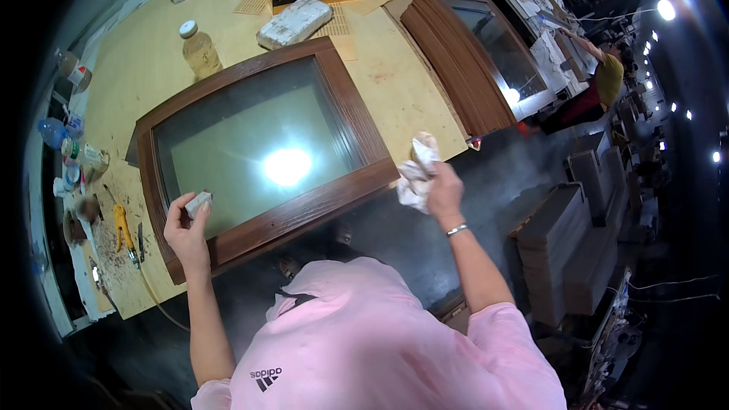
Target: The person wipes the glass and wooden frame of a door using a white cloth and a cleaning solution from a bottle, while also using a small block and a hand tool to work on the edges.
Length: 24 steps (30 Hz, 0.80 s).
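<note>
Pink shirt (372, 342) is hogging the view; glazed frame (250, 140) is lying lengthwise left-right on the table (380, 83). Nearer left hand (187, 237) is pinching a block (199, 204) at its near-left corner; right hand (446, 193) is clutching a rag (415, 180) just outside.

A pink T-shirt (364, 326) bears a black emblem (266, 380), and the bracelet (457, 229) is silvery.
</note>
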Each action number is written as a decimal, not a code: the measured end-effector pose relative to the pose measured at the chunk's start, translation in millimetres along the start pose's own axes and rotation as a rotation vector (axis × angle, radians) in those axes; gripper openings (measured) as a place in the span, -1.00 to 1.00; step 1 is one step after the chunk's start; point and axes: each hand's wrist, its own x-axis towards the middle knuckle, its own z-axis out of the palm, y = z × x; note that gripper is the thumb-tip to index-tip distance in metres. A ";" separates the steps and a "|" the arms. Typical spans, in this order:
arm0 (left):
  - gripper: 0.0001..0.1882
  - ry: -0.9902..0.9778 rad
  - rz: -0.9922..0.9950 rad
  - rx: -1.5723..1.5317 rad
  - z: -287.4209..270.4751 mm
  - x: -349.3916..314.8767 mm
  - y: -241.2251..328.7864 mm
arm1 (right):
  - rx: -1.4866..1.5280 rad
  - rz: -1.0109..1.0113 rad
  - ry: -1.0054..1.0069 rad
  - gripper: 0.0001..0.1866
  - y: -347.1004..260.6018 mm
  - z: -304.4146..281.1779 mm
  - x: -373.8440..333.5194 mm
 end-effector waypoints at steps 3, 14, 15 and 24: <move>-0.75 0.019 -0.011 0.001 1.7 -0.3 2.3 | 0.012 0.187 0.107 -0.86 20.9 -29.2 -1.9; -0.73 -0.141 0.132 0.174 92.0 20.6 59.5 | 0.329 0.007 -0.282 -0.48 -101.9 -1.2 23.8; -0.74 -0.170 0.190 0.238 117.8 27.4 71.9 | 0.344 -0.002 -0.280 -0.46 -100.5 -0.6 23.7; -0.75 -0.420 0.596 0.516 269.6 66.2 88.8 | 0.380 -0.116 -0.156 -0.45 -86.9 10.8 22.1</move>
